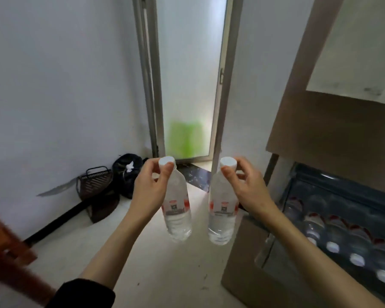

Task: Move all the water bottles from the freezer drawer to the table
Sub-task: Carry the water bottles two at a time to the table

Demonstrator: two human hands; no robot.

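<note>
Both forearms are reaching forward: left hand (150, 185) is pinching one water bottle (177, 210) by its cap, right hand (246, 185) is pinching a second bottle (222, 213) likewise, both hanging upright over the floor. At four o'clock, the open freezer drawer (333, 187) is holding more bottles (342, 236).

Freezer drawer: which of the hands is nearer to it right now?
Right. The right hand pinches a bottle just left of the freezer drawer; the left hand, pinching another bottle, is farther left.
</note>
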